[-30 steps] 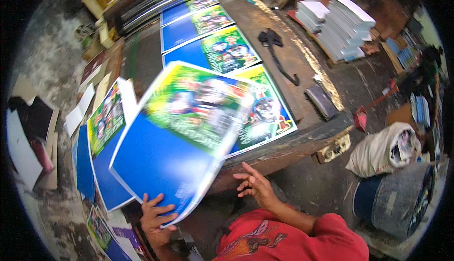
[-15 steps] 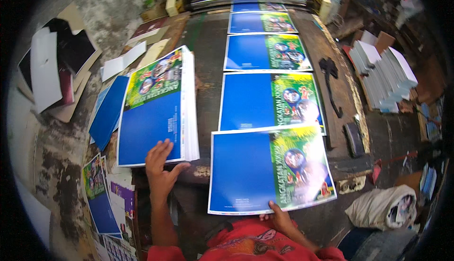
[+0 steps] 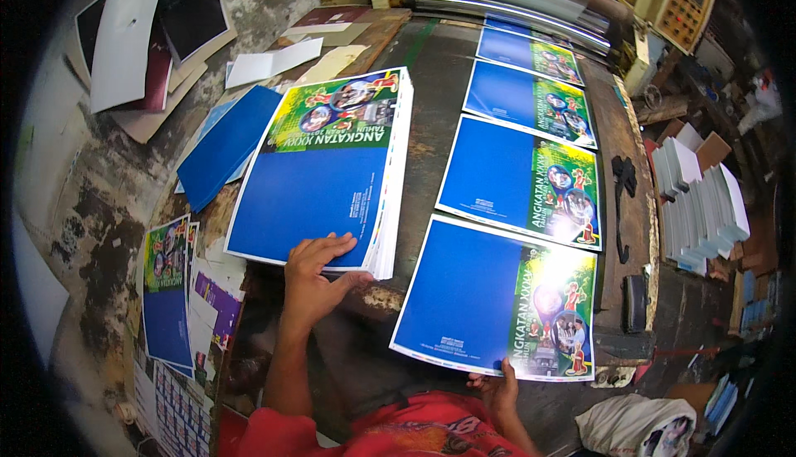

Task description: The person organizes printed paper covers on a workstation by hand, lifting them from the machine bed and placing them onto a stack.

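My right hand pinches the near edge of a glossy blue and green printed sheet, thumb on top, its other fingers mostly hidden underneath. The far edge of this sheet meets the near edge of another printed sheet, part of a row running away toward the rollers. On the left, a thick stack of matching printed sheets lies on the worktop. My left hand rests at the stack's near right corner, fingers stretched over the top sheet and thumb apart at the edge.
Blue sheets lie left of the stack, with loose white paper beyond. A black strap and a dark block are along the worktop's right side. Piles of white-edged paper stand farther right; a control box is beyond.
The view has swung left. The sheet in my right hand has moved back toward me, uncovering more of the sheet beyond. My left thumb has come against the stack's edge.
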The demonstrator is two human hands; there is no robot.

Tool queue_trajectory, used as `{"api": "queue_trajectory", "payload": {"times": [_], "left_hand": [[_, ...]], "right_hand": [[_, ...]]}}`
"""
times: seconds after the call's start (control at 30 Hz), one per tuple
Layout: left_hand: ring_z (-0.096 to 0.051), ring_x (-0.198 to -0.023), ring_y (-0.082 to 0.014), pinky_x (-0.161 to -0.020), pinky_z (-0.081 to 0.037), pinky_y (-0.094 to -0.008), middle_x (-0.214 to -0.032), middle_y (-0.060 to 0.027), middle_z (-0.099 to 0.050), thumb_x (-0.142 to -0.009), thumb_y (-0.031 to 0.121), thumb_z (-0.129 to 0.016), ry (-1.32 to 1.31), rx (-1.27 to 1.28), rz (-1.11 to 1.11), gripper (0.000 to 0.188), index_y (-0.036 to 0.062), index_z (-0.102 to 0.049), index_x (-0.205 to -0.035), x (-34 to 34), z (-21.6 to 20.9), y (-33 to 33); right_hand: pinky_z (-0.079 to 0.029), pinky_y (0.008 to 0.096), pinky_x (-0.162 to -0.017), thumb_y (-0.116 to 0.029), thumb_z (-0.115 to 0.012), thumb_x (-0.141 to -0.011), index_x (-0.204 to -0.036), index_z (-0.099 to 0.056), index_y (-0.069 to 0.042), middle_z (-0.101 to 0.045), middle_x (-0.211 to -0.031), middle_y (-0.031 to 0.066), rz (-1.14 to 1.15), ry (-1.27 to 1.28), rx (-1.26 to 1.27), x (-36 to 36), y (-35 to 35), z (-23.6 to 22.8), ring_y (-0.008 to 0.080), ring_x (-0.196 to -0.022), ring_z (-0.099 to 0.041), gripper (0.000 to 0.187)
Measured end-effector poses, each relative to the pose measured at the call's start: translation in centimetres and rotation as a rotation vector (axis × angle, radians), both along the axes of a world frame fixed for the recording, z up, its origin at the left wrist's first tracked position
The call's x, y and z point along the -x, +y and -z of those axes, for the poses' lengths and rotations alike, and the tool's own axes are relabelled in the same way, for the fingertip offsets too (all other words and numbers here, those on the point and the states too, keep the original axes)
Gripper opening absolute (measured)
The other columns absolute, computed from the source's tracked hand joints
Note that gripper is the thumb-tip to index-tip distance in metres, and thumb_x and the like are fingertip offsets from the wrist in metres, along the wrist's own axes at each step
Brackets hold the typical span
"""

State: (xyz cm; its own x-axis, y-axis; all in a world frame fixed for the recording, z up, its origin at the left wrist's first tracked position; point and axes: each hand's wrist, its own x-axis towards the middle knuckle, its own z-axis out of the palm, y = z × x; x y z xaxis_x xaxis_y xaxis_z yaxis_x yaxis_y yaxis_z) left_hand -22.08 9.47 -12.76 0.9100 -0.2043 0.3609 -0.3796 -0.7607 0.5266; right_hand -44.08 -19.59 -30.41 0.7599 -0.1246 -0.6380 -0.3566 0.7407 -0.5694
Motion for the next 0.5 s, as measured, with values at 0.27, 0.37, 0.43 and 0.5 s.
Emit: {"api": "queue_trajectory", "payload": {"times": [0.27, 0.37, 0.43, 0.5], "left_hand": [[-0.051, -0.058, -0.0307, -0.059, -0.034, -0.0422, -0.061, -0.0113, -0.054, -0.090, 0.025, -0.064, -0.089, 0.160, -0.171, 0.032, 0.0032, -0.059, -0.066, -1.9, 2.3, -0.3], [-0.049, -0.051, -0.0324, -0.056, -0.034, -0.0428, -0.055, -0.0120, -0.050, -0.091, 0.026, -0.063, -0.142, 0.241, -0.166, 0.039, 0.0034, -0.054, -0.060, -1.9, 2.5, -0.2], [-0.051, -0.054, -0.0313, -0.057, -0.036, -0.0414, -0.058, -0.0129, -0.052, -0.093, 0.026, -0.060, -0.203, 0.259, -0.211, 0.040, 0.0010, -0.055, -0.063, -1.3, 2.4, -0.2], [-0.052, -0.055, -0.0321, -0.059, -0.037, -0.0422, -0.057, -0.0127, -0.052, -0.094, 0.025, -0.060, -0.222, 0.380, -0.290, 0.041, 0.0006, -0.052, -0.061, -0.8, 2.4, -0.4]], "right_hand": [[-0.054, 0.0394, -0.065, -0.052, -0.044, -0.096, -0.107, -0.056, -0.006, -0.067, -0.082, 0.0115, 0.161, 0.009, 0.084, -3.3, -0.3, -0.3, 0.0181, -0.064, -0.061, 0.049], [-0.054, 0.0364, -0.064, -0.051, -0.047, -0.095, -0.117, -0.052, -0.011, -0.067, -0.097, 0.0105, 0.256, 0.049, 0.123, -3.7, -0.5, -0.7, 0.0171, -0.065, -0.059, 0.045], [-0.055, 0.0353, -0.059, -0.050, -0.046, -0.096, -0.125, -0.045, -0.010, -0.065, -0.102, 0.0122, 0.290, 0.008, 0.225, -3.6, -0.6, -0.8, 0.0159, -0.065, -0.059, 0.050], [-0.056, 0.0364, -0.060, -0.049, -0.046, -0.097, -0.137, -0.033, -0.014, -0.060, -0.118, 0.0132, 0.340, -0.059, 0.249, -3.2, -0.6, -1.1, 0.0164, -0.069, -0.060, 0.055]]}}
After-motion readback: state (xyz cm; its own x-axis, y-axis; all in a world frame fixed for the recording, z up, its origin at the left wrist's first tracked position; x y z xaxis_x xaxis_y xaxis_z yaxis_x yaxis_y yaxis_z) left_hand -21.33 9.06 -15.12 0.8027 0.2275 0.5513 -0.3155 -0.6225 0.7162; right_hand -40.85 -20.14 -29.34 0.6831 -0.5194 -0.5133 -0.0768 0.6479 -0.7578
